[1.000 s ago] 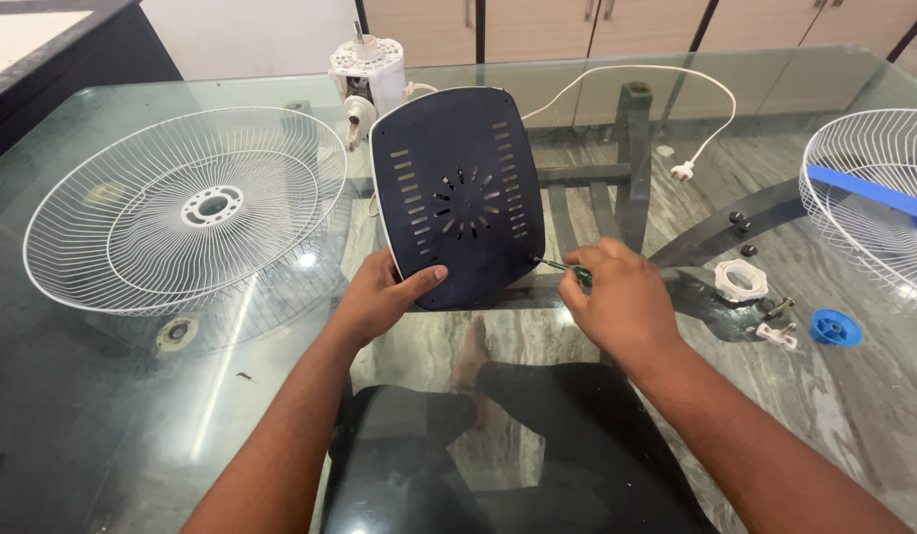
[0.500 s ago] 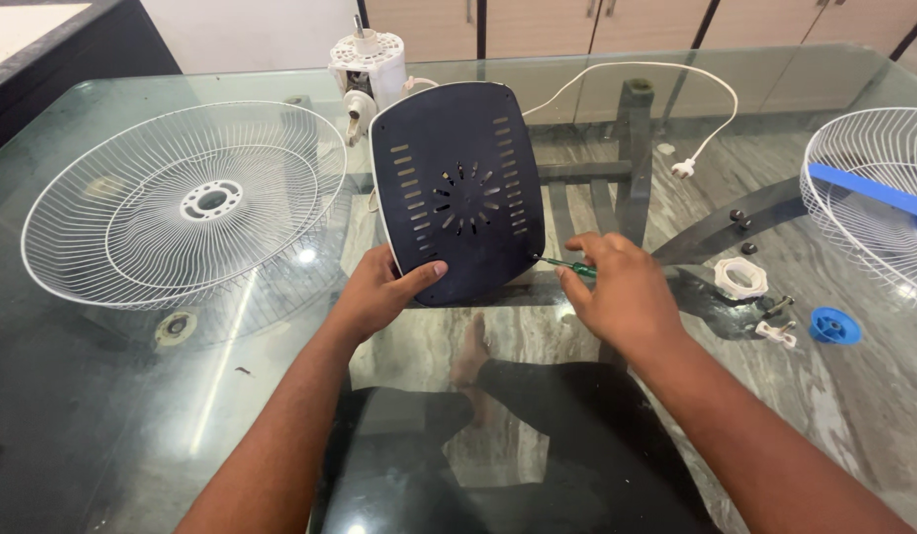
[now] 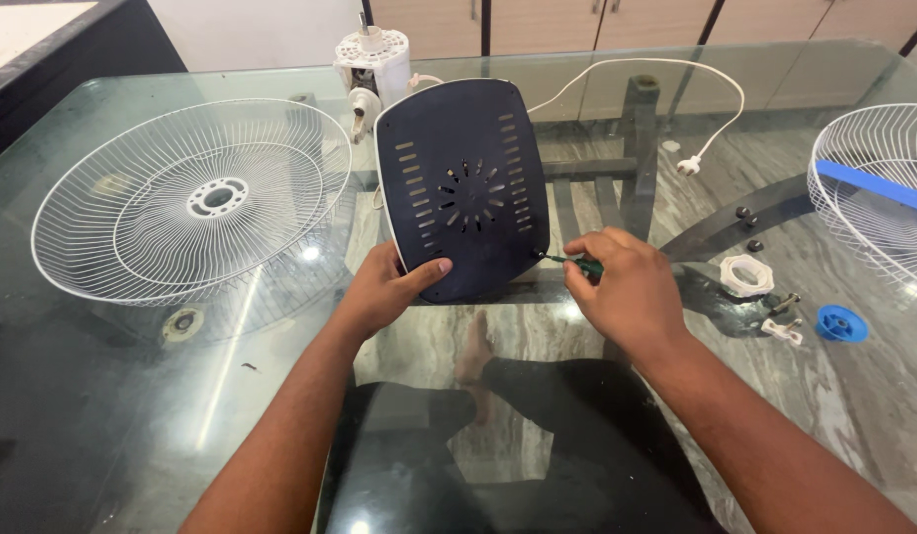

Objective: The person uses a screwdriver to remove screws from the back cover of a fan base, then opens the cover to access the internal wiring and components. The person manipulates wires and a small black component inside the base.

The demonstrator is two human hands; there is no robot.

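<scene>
On the glass worktop (image 3: 132,396), left hand (image 3: 384,292) propping the dark fan base (image 3: 463,188) upright, right hand (image 3: 627,287) fingers pinching a green screwdriver (image 3: 572,263) at its edge, risking slipping off the screw.

Base cover (image 3: 463,188): dark matt plastic, slotted. Surface (image 3: 132,396): glossy, reflective glass. Fan guard (image 3: 196,198): thin white coated wire. Nut (image 3: 747,275): smooth white plastic. Cap (image 3: 838,323): glossy blue plastic.

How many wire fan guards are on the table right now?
2. One white wire guard lies flat on the glass table, beyond the left hand. The other guard, carrying a blue strip, is at the right edge, partly cut off by the frame.
</scene>
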